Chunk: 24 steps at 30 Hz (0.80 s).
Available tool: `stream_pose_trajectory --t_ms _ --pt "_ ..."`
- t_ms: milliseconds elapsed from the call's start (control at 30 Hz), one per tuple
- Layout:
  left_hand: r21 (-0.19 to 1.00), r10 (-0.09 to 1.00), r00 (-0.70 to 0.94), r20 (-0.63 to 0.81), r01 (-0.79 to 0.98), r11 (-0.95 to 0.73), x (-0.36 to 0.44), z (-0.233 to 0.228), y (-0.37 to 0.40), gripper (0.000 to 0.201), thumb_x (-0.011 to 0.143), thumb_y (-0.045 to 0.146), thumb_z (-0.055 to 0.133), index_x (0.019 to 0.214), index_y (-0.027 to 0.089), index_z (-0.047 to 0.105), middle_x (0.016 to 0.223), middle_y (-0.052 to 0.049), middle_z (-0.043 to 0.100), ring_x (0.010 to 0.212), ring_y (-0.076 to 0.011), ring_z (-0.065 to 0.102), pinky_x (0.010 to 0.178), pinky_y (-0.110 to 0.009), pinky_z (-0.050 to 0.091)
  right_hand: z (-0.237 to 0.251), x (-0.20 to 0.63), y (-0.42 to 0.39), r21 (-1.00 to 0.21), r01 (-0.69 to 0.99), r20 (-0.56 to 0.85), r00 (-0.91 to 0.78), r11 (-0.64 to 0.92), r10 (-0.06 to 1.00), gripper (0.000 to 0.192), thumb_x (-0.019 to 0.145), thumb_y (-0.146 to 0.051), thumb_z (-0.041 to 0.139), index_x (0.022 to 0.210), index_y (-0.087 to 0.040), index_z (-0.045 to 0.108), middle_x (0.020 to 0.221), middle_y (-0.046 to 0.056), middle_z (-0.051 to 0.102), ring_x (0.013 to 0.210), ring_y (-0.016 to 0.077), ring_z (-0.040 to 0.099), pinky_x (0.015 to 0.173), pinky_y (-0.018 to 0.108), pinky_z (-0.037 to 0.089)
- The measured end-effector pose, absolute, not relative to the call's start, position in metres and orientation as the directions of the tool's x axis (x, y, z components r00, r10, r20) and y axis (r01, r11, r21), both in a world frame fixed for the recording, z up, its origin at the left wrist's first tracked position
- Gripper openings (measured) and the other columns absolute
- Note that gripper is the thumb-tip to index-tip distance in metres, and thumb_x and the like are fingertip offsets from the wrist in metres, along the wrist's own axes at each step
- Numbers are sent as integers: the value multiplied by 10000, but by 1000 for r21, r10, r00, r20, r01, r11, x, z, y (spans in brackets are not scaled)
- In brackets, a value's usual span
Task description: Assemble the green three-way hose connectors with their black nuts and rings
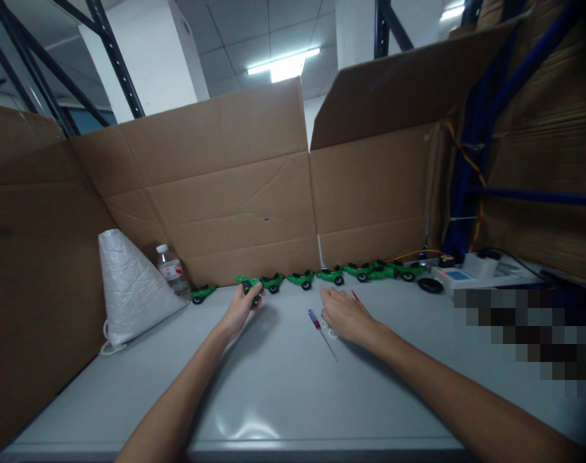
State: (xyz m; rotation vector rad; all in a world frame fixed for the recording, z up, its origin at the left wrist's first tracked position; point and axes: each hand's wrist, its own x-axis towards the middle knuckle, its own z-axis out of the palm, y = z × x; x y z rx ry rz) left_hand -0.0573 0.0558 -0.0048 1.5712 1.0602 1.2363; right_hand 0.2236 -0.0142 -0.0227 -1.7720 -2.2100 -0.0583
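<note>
My left hand [238,313] is closed around a green toy car [247,281] with black parts, held at the back of the table in front of the row. Fingers and thumb hide part of it. My right hand [347,314] is low over the table, fingers curled down and together; whatever is under the fingertips is hidden. Close to its left lies a screwdriver [316,321] with a blue and red handle, its shaft pointing toward me. Small white rings [333,334] lie beside that hand. A thin red piece [355,295] shows just behind it.
Several green toy cars [301,280] line the back of the table [273,399] along a cardboard wall [235,193]. At left stand a silver bag [136,289] and a plastic bottle [172,270]. A black ring [430,285] and a white power strip [485,273] are at right.
</note>
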Motion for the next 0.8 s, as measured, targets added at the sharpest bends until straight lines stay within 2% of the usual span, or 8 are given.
stream_pose_trajectory --t_ms 133,267,500,800 --pt "972 958 190 217 50 -230 -55 -4 53 424 878 580 676 952 179 561 866 -33 637 663 -127 558 575 -255 406 -21 221 -13 -148 948 355 -215 282 910 237 976 -115 512 1187 -131 620 1217 208 671 1148 350 600 982 415 416" --pt "981 959 215 186 17 -194 -54 -4 50 424 863 568 697 956 176 568 858 -38 646 646 -126 559 558 -249 392 -18 221 -14 -125 947 375 -231 296 898 210 997 -142 510 1165 -152 635 1219 189 681 1167 345 586 994 411 418" --pt "988 959 239 152 -37 -147 -51 1 46 432 838 560 737 923 172 567 824 -16 619 641 -118 540 544 -238 366 -16 230 -15 -87 981 162 -158 174 974 241 1008 -146 479 1168 -98 652 1184 208 708 1070 323 698 862 375 483" --pt "986 958 236 162 -6 -165 -54 0 46 425 867 561 720 924 168 570 843 -20 617 661 -115 537 547 -236 364 6 230 -28 -58 985 202 -149 164 968 277 1022 -207 459 1230 -114 617 1231 209 689 1006 325 735 773 356 483"
